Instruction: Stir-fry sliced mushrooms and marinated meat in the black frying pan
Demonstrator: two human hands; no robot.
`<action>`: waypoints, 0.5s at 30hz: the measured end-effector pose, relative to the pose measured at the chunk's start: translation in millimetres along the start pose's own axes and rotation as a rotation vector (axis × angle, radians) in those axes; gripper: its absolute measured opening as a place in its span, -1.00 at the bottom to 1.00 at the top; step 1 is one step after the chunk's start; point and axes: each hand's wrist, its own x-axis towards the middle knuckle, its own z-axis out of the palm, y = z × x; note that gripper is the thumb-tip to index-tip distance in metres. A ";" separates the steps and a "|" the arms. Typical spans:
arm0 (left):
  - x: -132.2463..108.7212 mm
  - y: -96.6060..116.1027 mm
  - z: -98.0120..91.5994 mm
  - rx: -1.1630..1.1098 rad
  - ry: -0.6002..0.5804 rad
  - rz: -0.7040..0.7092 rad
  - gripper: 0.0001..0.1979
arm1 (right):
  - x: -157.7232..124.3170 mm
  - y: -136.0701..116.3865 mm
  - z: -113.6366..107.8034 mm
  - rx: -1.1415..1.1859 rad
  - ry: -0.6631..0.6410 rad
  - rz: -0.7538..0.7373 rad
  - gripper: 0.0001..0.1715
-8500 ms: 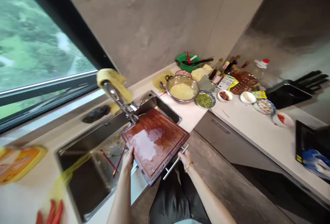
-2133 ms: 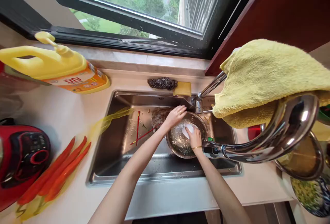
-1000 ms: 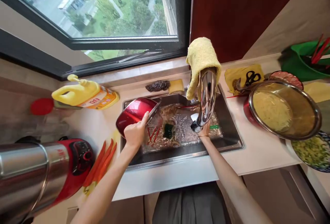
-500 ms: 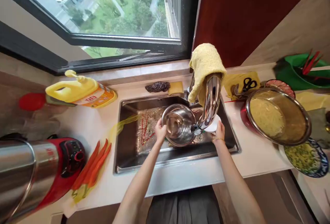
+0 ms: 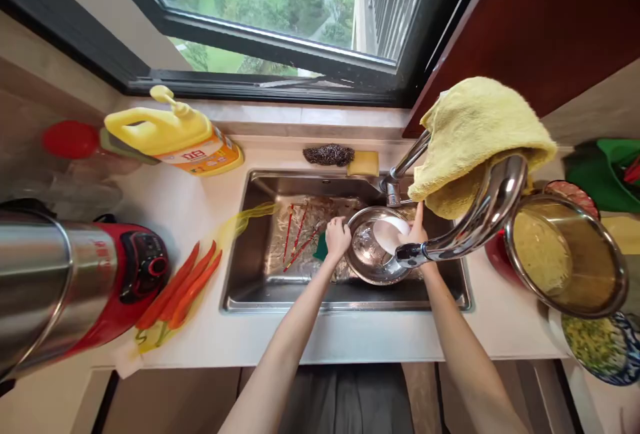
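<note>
A shiny metal bowl (image 5: 377,273) sits low in the sink (image 5: 300,302), tilted a little. My left hand (image 5: 339,238) is closed on its left rim. A small white bowl (image 5: 389,233) is in my right hand (image 5: 419,233), over the metal bowl's inside; its fingers are partly hidden by the faucet spout. The chrome faucet (image 5: 465,234) arches in front of my right hand, with a yellow towel (image 5: 483,134) draped on it. Beside my left hand is a green piece (image 5: 321,247) whose kind I cannot make out. Red chopsticks (image 5: 299,237) lie in the sink to the left.
A yellow detergent jug (image 5: 175,134) stands back left, behind red peppers (image 5: 180,287) and a red-and-steel appliance (image 5: 100,281). A steel-wool scrubber (image 5: 329,155) and yellow sponge (image 5: 363,163) lie behind the sink. Right of it are a large pot (image 5: 600,267) and a patterned dish (image 5: 623,354).
The metal bowl has gone lower into the sink, with my left hand on its rim. My right hand has brought the white bowl leftward over it. The view has shifted, making the faucet look nearer.
</note>
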 end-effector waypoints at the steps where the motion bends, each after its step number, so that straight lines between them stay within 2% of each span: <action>1: 5.7 0.0 -0.1 0.021 0.013 -0.039 -0.62 | 9.0 -12.0 -3.5 -0.116 -0.027 -0.023 -0.42; 4: 11.3 -17.9 3.9 0.083 0.020 -0.216 -0.59 | 21.7 -35.6 -13.4 -0.448 -0.093 -0.078 -0.52; 8: 0.7 -57.5 19.7 0.157 -0.041 -0.327 -0.53 | 17.4 -41.9 -23.2 -0.708 -0.104 -0.050 -0.59; 12: -7.7 -77.4 35.8 0.183 -0.106 -0.282 -0.34 | 20.6 -42.6 -32.1 -0.763 -0.170 -0.112 -0.65; 15: -10.8 -84.1 33.0 0.194 -0.108 -0.257 -0.29 | 20.0 -34.3 -40.6 -0.671 -0.138 -0.137 -0.62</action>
